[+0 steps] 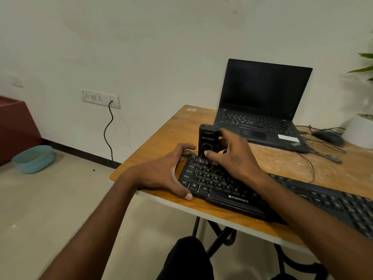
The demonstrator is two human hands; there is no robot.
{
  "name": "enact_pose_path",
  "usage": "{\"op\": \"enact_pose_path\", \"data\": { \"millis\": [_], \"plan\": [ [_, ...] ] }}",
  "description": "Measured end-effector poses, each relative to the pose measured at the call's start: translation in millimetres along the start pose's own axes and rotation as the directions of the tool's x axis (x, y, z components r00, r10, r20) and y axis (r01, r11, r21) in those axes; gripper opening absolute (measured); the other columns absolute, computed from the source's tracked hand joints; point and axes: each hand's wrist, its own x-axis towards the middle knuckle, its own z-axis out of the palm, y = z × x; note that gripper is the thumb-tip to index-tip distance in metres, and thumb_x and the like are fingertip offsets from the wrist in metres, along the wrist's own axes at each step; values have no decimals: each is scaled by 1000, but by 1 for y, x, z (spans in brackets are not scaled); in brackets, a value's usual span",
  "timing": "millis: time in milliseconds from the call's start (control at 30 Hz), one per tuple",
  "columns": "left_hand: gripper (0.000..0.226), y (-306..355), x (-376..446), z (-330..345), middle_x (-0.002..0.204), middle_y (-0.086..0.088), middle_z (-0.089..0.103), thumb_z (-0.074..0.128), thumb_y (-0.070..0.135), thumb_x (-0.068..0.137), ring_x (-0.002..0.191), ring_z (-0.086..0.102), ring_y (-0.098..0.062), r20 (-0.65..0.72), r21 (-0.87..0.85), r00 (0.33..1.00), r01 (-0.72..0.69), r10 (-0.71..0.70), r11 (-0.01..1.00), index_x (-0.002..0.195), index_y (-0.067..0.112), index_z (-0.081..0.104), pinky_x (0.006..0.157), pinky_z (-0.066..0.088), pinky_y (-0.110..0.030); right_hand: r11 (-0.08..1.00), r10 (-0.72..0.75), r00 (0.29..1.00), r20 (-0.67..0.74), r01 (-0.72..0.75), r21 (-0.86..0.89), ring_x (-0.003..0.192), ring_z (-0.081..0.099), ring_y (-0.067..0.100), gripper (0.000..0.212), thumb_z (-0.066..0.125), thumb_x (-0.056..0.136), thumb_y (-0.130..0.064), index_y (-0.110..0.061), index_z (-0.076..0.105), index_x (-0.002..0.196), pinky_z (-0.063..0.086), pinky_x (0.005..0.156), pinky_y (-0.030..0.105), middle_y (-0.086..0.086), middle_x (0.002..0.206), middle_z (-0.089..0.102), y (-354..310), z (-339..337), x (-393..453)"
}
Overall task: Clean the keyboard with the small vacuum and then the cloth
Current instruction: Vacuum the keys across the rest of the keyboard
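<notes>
From the head view, the right hand (232, 152) has its grip closed around the small vacuum (207, 140), thumb on the front face and fingers wrapped behind, holding it upright with its lower end down on the top-left keys of the keyboard (238, 190). The left hand (161, 172) has its grip spread over the keyboard's left end, fingertips curled over the far corner and thumb pressed at the near edge by the Ctrl key, apparently steadying it. The keyboard lies along the near edge of the worktop (161, 134), running off to the right under the right forearm. This looks like the vacuuming step, at or near its beginning, since the nozzle sits at the first corner. The next move probably calls for drawing the vacuum along the key rows to the right, keeping it pressed close while the left hand stops the keyboard from sliding. No cloth shows anywhere in this view, so it will have to be found for the wiping step. Behind stands an open laptop (260, 110) with a dark screen, near the vacuum; a mouse (329, 137) and loose cables (323, 154) lie to the right and could snag a wide sweep. A white pot (359, 130) stands at the far right.
</notes>
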Motion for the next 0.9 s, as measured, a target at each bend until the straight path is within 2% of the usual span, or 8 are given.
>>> {"op": "enact_pose_path", "data": {
  "millis": [100,200,367,467,500,667,833,900],
  "plan": [
    [124,0,-1,0,150,18,39,98,21,71,134,49,-4,-2,1,1000,-1,1,1000,155,50,11,103,51,-17,1000,-4,1000,2,4,6,100,57,-5,53,79,84,-24,-24,57,133,42,72,1,-16,117,64,-3,4,-1],
    [128,-2,0,1,159,15,35,99,35,68,145,40,-9,-15,25,1000,-21,21,999,156,51,8,117,43,-33,997,-43,997,58,39,62,100,59,-10,50,79,83,-26,-30,58,128,47,77,5,-21,113,65,-17,9,-22],
    [107,-3,2,1,142,20,51,97,41,69,132,51,0,9,79,1000,10,-11,997,153,37,33,114,45,-29,982,-126,978,165,99,162,107,62,-3,58,80,82,-22,-27,56,135,53,87,16,-16,116,68,-38,15,-49],
    [106,0,1,1,140,31,42,96,31,74,123,45,20,-18,67,1000,14,-13,998,149,44,22,98,42,-4,985,-112,986,124,94,144,104,63,-2,52,79,83,-24,-26,58,131,52,83,13,-14,115,69,-31,18,-34],
    [111,0,0,1,142,31,39,95,30,74,124,43,20,-27,70,1000,7,-6,998,148,48,15,96,41,-3,989,-99,989,110,86,119,103,62,-4,51,79,84,-24,-27,58,131,50,81,9,-15,116,68,-27,19,-26],
    [133,0,-1,1,156,12,37,98,33,68,136,46,-6,-26,34,1000,6,-5,999,156,52,0,110,43,-23,998,-50,998,45,48,46,106,62,2,53,76,86,-24,-25,55,135,45,75,13,-8,121,68,-6,23,10],
    [136,3,-3,2,160,11,35,99,31,69,141,41,-8,-40,27,999,-3,4,1000,155,56,-3,116,41,-30,998,-53,998,44,52,28,107,62,3,52,75,87,-24,-24,55,134,45,75,12,-8,121,68,-7,25,11],
    [128,2,-2,2,155,21,34,97,32,70,136,41,2,-34,43,999,-7,9,999,153,53,2,112,39,-20,996,-60,995,79,54,65,104,61,-2,50,75,87,-24,-27,56,132,47,73,9,-13,118,66,-18,23,-5]
  ]
}}
